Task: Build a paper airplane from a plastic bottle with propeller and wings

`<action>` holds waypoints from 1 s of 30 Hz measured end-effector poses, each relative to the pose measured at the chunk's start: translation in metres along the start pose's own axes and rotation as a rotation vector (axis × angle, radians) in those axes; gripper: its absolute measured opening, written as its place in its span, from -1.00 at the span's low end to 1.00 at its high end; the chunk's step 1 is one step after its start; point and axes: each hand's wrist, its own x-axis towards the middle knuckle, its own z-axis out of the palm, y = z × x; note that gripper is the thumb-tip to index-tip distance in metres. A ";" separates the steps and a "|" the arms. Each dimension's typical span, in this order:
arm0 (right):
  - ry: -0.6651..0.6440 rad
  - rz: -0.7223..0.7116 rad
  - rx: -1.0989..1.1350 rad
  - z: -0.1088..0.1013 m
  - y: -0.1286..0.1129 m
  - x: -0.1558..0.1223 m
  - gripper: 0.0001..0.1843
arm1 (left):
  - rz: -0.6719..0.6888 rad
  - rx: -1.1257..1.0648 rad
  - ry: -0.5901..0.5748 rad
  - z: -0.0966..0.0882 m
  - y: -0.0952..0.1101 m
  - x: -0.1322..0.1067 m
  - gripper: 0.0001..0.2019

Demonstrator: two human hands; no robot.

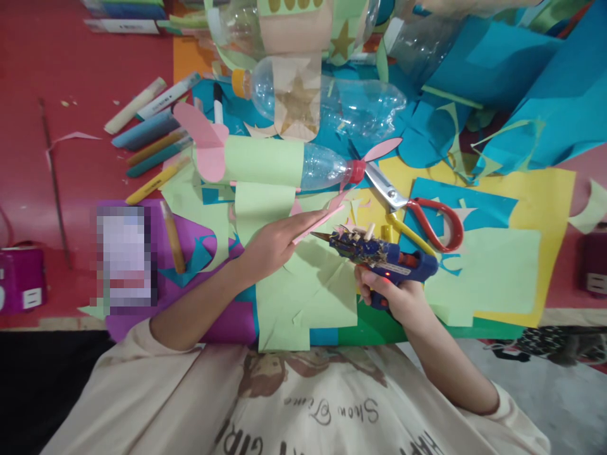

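— While your right hand point(389, 291) grips the blue glue gun point(392, 256), what does your left hand point(270, 249) have?

— You have it around a pink paper piece point(318, 224). Your fingers lie nearly straight and drawn together, with the paper along their edge; how your thumb sits can't be made out.

— How firmly is the right one closed?

— Your fingers are curled around the handle and your thumb lies along its side, just by a small red light point(387, 274). You can see scraps crusted over the barrel, and the nozzle points left, right by the paper's edge. You can't tell from here whether they touch.

— Where is that paper?

— You hold it in front of you, above a light green sheet point(308, 297) and just on your side of a small bottle point(325, 165). That bottle lies on its side, wearing a green paper sleeve point(265, 161), with its red cap point(356, 171) to your right and pink paper shapes point(208, 148) at the other end.

— And around it?

— To the right of the cap you have red-handled scissors point(389, 193), blades apart. Beyond lies a larger bottle point(355, 104) with an orange cap point(240, 83) and a star on its paper band. Markers point(147, 128) lie off to your left.
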 end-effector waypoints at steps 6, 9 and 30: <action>0.014 -0.010 0.027 -0.002 0.002 0.000 -0.69 | 0.020 -0.019 0.020 0.001 -0.001 0.000 -0.50; 0.017 -0.006 0.038 -0.003 0.002 0.000 -0.70 | 0.018 -0.018 0.026 0.001 -0.001 -0.001 -0.49; 0.030 -0.008 0.065 -0.007 0.003 0.003 -0.71 | 0.095 -0.010 0.065 0.003 -0.007 -0.002 -0.51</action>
